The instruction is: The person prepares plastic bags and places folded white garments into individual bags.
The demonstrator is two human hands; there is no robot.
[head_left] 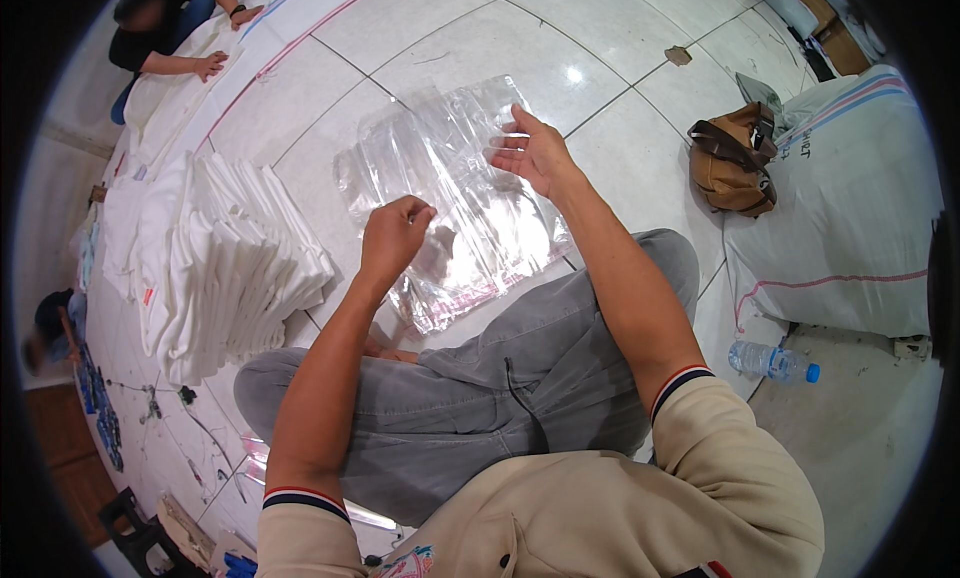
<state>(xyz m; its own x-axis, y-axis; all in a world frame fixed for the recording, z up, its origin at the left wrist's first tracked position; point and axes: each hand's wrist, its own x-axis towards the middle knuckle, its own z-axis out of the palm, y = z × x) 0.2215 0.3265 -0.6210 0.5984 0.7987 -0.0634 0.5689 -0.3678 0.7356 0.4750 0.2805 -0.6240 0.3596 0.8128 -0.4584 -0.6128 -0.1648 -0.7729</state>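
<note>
In front of my crossed legs, clear plastic bags [470, 253] lie spread in a creased layer on the tiled floor. My left hand [397, 228] is over their left part with fingers curled in a pinch; whether it grips plastic is unclear. Over the upper right part, my right hand [530, 153] has its fingers apart, palm turned sideways, among or just above the bags. A tall stack of folded white cloth [220, 268] stands beside the bags on the left.
At upper left a person [150, 53] crouches over white cloth on a striped sheet; another person [55, 318] is at the left edge. To my right are a brown bag [730, 163], a large white sack [840, 218] and a water bottle [770, 360]. A black object [130, 523] sits lower left.
</note>
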